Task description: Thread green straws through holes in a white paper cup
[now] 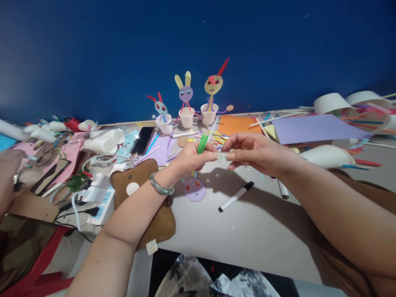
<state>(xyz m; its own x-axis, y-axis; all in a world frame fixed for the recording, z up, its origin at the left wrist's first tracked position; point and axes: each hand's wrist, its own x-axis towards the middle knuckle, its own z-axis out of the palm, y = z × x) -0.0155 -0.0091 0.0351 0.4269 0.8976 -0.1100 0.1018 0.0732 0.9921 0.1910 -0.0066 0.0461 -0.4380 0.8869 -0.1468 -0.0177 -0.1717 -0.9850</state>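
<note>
My left hand (190,160), with a bracelet on its wrist, is closed in a pinch on one end of a small pale strip (222,156). A bright green looped band (202,144) stands up at the same fingers; whether it is gripped or worn is unclear. My right hand (252,153) pinches the other end of the pale strip. Just below the left hand lies a purple paper face (194,189) with orange eyes. A white marker (236,197) with a black cap rests on the table below my right hand.
Three paper figures in cups (186,118) stand against the blue wall. A phone (144,139), brown pouch (163,222) and power strip (103,208) lie left. Purple paper (315,128) and orange paper (239,124) lie right. Another person's hand (12,169) is at far left.
</note>
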